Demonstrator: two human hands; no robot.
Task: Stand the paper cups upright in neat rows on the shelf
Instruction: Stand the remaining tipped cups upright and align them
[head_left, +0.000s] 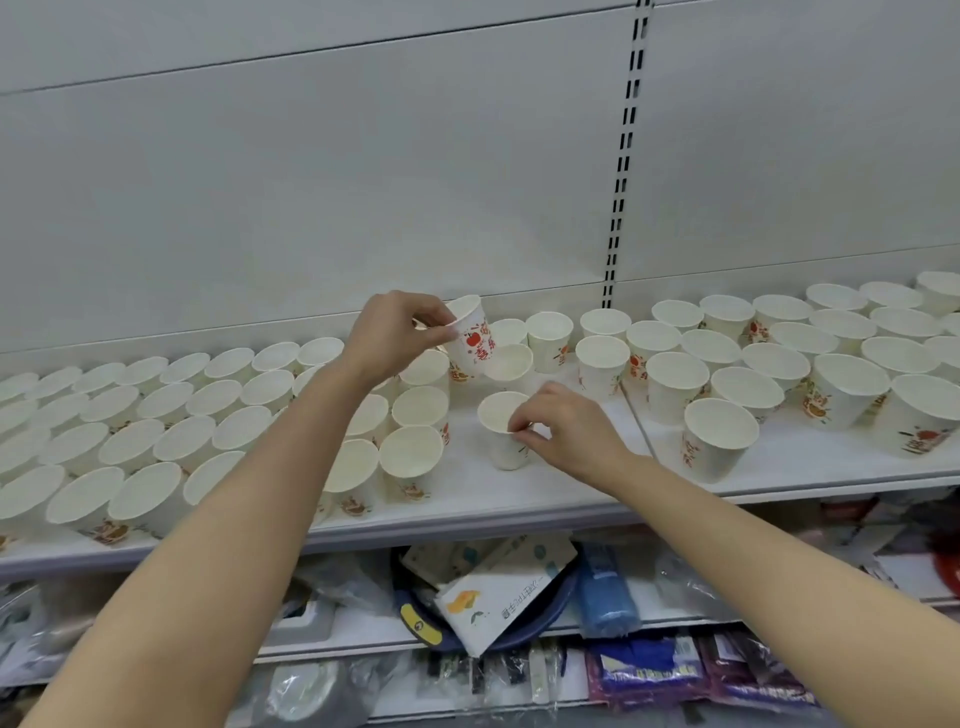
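Midway along the shelf (545, 499), one paper cup (470, 338) is pinched aloft by the left hand (395, 338), another cup (504, 431) rim-pinched by the right hand (566, 431); judged light, easily crushed, best gripped at the rim.

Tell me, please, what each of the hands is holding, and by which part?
The left hand holds a tilted paper cup by its rim and upper wall. The right hand pinches the rim of an upright paper cup.

place: shop | evidence: slotted upright (621, 171) – white gondola shelf (519, 499) – packaged goods (498, 587) below
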